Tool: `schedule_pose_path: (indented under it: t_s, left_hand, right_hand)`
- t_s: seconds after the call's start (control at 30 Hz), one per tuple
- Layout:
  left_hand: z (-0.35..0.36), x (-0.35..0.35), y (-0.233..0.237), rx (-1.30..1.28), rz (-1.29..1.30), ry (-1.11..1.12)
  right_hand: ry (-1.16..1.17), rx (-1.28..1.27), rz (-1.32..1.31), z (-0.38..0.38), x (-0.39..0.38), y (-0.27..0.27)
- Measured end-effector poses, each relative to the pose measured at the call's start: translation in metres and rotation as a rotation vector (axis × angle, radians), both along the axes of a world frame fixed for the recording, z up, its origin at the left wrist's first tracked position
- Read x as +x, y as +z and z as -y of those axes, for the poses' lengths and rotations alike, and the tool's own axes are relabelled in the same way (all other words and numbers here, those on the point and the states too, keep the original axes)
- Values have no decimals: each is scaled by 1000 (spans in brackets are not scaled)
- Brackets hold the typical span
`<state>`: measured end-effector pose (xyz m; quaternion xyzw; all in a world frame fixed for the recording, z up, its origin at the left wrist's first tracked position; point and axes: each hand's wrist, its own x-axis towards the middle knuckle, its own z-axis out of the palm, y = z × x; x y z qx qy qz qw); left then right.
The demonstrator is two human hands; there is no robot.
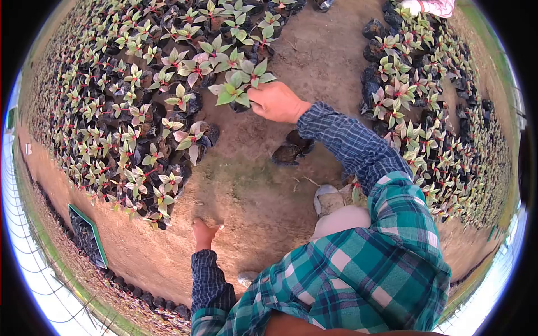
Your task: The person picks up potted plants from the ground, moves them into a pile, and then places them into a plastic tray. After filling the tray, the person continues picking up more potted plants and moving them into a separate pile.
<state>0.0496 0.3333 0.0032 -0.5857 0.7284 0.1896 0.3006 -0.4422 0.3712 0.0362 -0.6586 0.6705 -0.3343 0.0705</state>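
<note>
My right hand (278, 102) reaches forward and is closed at the side of a potted seedling (231, 92) with green leaves. Dark plastic of its bag shows just under the leaves. The seedling is at the edge of a dense bed of similar bagged seedlings (134, 115), with greenish-pink leaves and red stems. Low over the bare soil, my left hand (205, 233) is apart from the plants, its fingers curled in. What those fingers hold, if anything, I cannot tell.
Two black soil-filled bags (287, 155) sit on the dirt path (252, 185) before me. A second bed of seedlings (400, 92) lies to the right. A green-rimmed tray (89, 235) is at lower left, and a pink-white cloth (430, 7) at the top right.
</note>
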Motion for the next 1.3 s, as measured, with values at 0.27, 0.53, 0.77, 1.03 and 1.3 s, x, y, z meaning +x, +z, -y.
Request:
schedule_pose_path:
  t_s: [0.27, 0.53, 0.77, 1.03, 1.3]
  left_hand:
    - [-1, 7, -2, -43, -6, 6]
    - [0, 8, -7, 0, -48, 42]
    - [0, 9, -8, -4, -53, 86]
    - [4, 16, -14, 0, -72, 83]
    - [1, 8, -9, 13, -6, 106]
  right_hand:
    - [181, 154, -56, 39, 24, -49]
    - [-265, 62, 269, -25, -12, -26]
    - [-1074, 129, 355, -135, -175, -85]
    - [-1150, 679, -54, -143, -213, -42]
    - [-1353, 364, -97, -139, -239, -67]
